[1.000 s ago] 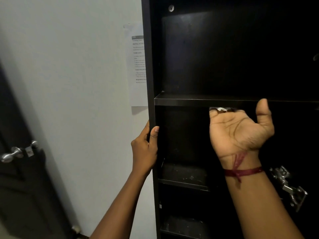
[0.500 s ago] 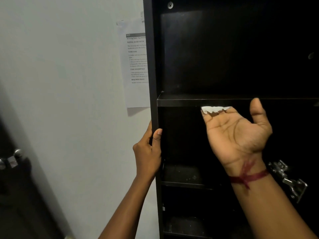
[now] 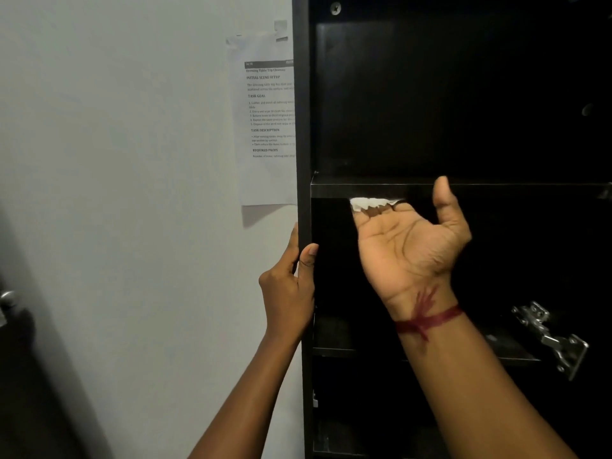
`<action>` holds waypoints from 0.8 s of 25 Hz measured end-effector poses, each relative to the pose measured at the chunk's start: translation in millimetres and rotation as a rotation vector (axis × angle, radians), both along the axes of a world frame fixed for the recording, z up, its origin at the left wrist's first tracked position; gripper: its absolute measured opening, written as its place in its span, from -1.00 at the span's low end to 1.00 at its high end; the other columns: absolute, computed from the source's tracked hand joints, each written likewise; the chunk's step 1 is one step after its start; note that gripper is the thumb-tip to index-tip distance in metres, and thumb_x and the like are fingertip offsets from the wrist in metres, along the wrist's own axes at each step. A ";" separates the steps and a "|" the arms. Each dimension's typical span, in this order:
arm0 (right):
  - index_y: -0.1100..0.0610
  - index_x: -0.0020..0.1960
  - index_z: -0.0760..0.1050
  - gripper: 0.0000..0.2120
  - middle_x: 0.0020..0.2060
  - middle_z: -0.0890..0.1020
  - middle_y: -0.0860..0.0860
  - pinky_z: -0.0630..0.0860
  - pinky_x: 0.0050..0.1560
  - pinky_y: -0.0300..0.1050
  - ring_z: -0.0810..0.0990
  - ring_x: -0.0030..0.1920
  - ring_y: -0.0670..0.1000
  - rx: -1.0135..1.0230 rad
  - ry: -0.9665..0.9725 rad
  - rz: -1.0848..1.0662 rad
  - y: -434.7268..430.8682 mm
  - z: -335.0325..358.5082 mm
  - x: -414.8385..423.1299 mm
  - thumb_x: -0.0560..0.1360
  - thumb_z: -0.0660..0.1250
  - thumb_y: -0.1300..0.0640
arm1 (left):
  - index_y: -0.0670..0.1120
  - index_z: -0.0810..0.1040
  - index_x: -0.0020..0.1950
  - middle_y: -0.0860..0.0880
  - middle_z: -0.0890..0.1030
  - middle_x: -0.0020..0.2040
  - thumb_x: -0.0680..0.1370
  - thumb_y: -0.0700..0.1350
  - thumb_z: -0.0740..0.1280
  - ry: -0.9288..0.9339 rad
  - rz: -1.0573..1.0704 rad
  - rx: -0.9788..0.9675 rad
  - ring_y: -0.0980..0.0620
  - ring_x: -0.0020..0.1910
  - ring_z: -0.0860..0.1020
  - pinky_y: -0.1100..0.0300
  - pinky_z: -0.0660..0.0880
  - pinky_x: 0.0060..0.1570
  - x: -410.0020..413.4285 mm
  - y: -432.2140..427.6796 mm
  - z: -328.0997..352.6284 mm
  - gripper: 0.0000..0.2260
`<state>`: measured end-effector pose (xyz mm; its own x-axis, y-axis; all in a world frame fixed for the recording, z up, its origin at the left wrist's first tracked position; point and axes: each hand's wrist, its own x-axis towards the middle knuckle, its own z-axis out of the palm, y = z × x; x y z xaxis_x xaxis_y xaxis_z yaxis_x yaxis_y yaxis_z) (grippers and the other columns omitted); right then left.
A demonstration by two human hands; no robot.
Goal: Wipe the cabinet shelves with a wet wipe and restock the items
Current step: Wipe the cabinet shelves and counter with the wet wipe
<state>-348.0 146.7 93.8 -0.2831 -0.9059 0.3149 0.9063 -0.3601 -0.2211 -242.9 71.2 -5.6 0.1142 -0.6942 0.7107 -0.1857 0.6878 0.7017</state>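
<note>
Wiping is underway: our right hand (image 3: 407, 246), palm up with thumb raised, presses the wet wipe (image 3: 372, 203) with its fingers against the underside of the shelf (image 3: 496, 188) at about 12 o'clock from the palm. Our left hand (image 3: 291, 283) clasps the cabinet's side panel (image 3: 303, 127) at 9 o'clock. We judge the cleaning still mid-course; every shelf we can see stands bare, so restocking is all ahead.

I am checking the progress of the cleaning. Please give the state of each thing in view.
Wet wipe: pressed under the shelf edge.
Right hand: palm up, holding the wipe.
Left hand: grip on the cabinet side panel.
Shelf: bare.
</note>
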 end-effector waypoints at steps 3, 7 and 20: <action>0.20 0.41 0.34 -0.40 0.28 0.51 0.26 0.35 0.35 0.15 0.50 0.29 0.25 0.080 0.133 -0.075 -21.4 8.5 20.0 0.47 0.30 -0.09 | 0.08 0.40 0.44 0.18 0.58 -0.33 0.54 0.19 0.18 0.005 -0.022 0.011 0.19 -0.41 0.50 0.46 0.35 -0.41 1.4 -0.6 -1.8 -0.52; 0.22 -0.05 0.54 -0.88 -0.17 0.67 0.04 0.56 0.09 -0.07 0.67 -0.09 0.02 0.171 0.420 -0.160 -31.0 -11.0 30.4 0.51 0.35 0.16 | 0.04 0.49 0.38 0.22 0.67 -0.21 0.58 0.13 0.22 0.066 -0.120 0.105 0.29 -0.32 0.54 0.45 0.46 -0.27 2.7 -2.2 -4.8 -0.59; 0.05 0.53 0.17 -0.29 0.41 0.29 -0.17 0.31 0.37 -0.22 0.30 0.40 -0.17 0.094 1.082 -0.363 -27.0 -55.1 57.3 0.39 0.21 0.12 | 0.17 0.50 0.27 0.21 0.63 0.10 0.67 -0.04 0.18 0.126 -0.373 0.381 0.22 0.19 0.56 0.42 0.51 0.00 -3.9 -13.1 -21.8 -0.77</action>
<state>-290.7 119.7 38.7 -0.1545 -0.8591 0.4880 0.0704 -0.5023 -0.8619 -246.8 58.0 -27.4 -0.1211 -0.9094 0.3978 0.1243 0.3838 0.9150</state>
